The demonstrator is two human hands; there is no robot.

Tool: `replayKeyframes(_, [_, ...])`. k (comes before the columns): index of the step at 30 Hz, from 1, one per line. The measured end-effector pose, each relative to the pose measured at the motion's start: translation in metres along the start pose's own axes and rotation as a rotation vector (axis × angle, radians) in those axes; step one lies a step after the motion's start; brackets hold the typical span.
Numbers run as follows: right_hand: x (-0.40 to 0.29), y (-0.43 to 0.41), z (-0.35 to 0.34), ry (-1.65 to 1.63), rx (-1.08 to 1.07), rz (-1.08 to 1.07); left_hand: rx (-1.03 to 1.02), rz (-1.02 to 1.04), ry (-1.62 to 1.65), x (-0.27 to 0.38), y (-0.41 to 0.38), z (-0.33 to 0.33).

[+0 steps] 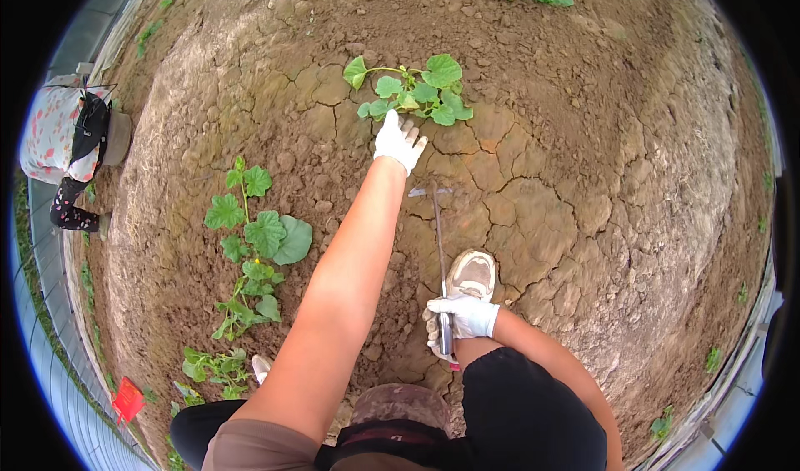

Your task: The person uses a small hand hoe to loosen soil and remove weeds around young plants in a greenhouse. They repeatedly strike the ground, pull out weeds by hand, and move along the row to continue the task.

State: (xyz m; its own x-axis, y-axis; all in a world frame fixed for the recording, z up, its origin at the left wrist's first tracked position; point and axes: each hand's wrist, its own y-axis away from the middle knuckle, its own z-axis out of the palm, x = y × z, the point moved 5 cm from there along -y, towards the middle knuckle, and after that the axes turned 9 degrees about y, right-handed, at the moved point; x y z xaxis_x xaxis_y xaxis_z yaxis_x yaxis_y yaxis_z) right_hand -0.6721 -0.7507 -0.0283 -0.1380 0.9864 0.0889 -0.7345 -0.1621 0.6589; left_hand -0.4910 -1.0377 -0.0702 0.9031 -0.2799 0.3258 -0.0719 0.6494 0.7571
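My left hand (pixel 400 141), in a white coated glove, reaches forward to the near edge of a leafy vine plant (pixel 415 93) growing in cracked soil. Its fingers are spread, and its thumb side meets the lower leaves; whether it touches them is hard to tell. My right hand (pixel 461 318), gloved alike, is closed around the handle of a long thin-shafted hand hoe (pixel 439 233). The hoe's flat blade lies on the soil a little below my left hand. The right hand is beside my right shoe.
Another yellow-flowered vine (pixel 265 236) spreads at the left, with a smaller plant (pixel 219 368) below it. A red flag-like piece (pixel 128 399) stands at lower left. A person (pixel 69 133) in patterned clothes bends at the far left. My right shoe (pixel 473 274) rests on cracked soil.
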Motion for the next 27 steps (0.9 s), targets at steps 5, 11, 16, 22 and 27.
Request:
replayKeyframes(5, [-0.008, -0.003, 0.008, -0.019, -0.051, 0.024, -0.055, -0.009, 0.389, 0.011, -0.014, 0.005])
replayKeyframes(11, [-0.009, -0.001, -0.002, -0.093, -0.071, -0.008, -0.046, -0.014, 0.317, -0.002, -0.012, 0.020])
replayKeyframes(16, [-0.014, 0.000, 0.006, -0.071, -0.123, -0.078, -0.035, 0.031, 0.309, 0.007, -0.023, 0.012])
replayKeyframes(22, [-0.013, 0.004, -0.006, -0.107, -0.092, -0.105, 0.123, 0.051, 0.279, -0.011, -0.002, 0.005])
replayKeyframes(27, [-0.013, 0.008, -0.003, -0.127, -0.087, -0.104, -0.004, 0.067, 0.275, -0.011, -0.007, -0.017])
